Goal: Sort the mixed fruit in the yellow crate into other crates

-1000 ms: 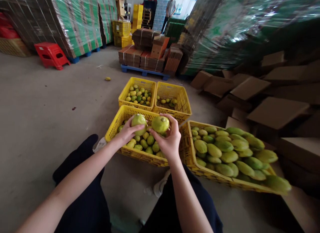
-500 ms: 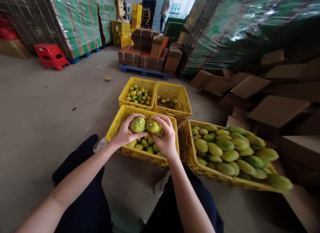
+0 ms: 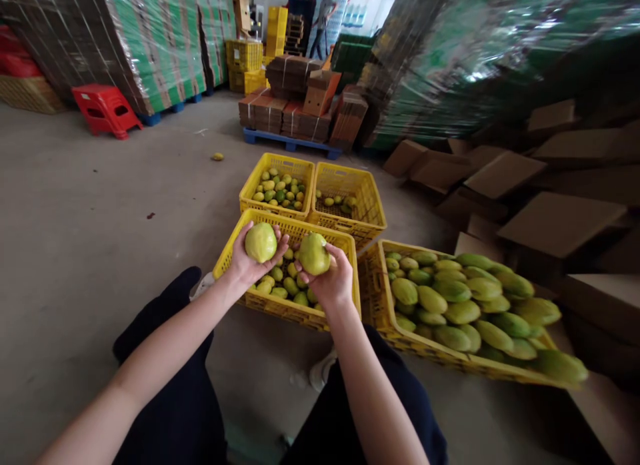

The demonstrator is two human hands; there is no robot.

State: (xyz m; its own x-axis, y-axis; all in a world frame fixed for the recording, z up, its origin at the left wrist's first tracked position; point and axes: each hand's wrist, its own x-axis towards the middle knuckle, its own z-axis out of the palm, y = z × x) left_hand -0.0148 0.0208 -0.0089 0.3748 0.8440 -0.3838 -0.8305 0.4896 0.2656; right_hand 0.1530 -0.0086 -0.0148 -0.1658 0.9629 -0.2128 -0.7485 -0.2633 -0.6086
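A grey concrete floor [image 3: 80,252], marked by a few dark spots, is spread across the room. At the left, a green-and-brown stack [image 3: 165,42] is wrapped in clear film and raised on blue supports [image 3: 150,118] — a red plastic stool [image 3: 107,113] is set before it. Strapped cardboard bundles [image 3: 263,112] are piled on a blue pallet [image 3: 291,144], with yellow plastic crates [image 3: 243,56] stacked behind. The right side is crowded by cardboard boxes [image 3: 560,222] and a film-wrapped stack [image 3: 500,45] — light is caught along its creases. The far end is brightly lit; the right foreground is dimmed by shade.
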